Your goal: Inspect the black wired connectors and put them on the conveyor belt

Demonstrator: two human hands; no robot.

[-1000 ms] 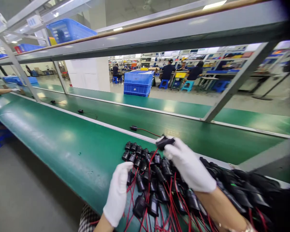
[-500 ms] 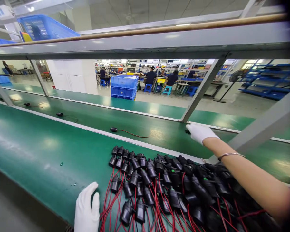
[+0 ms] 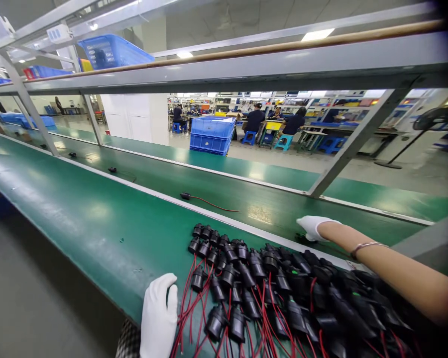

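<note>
Several black cylindrical parts (image 3: 237, 323) with red wires lie massed on the green bench (image 3: 97, 214). My left hand (image 3: 159, 314), in a white glove, rests at the left of this pile, fingers curved with a gap between thumb and fingers, holding nothing. Beyond the pile, my right hand (image 3: 314, 227), gloved and with a bracelet at the wrist, is low over the green belt (image 3: 261, 204). Its fingers are closed at a small black part (image 3: 301, 239), partly hidden under the hand. Farther left on the belt lies a single black part (image 3: 185, 196) with a red wire.
A white rail (image 3: 142, 193) divides bench and belt. Metal posts (image 3: 353, 144) hold a shelf overhead, bearing a blue basket (image 3: 114, 51). Stacked blue crates (image 3: 212, 135) stand beyond. People sit at far benches, one in dark clothes (image 3: 254, 120). A fan (image 3: 436, 117) is at right.
The camera view has turned left. My right hand has come back from beside the post to lower on the belt, nearer the pile. My left hand keeps its place beside the pile.
</note>
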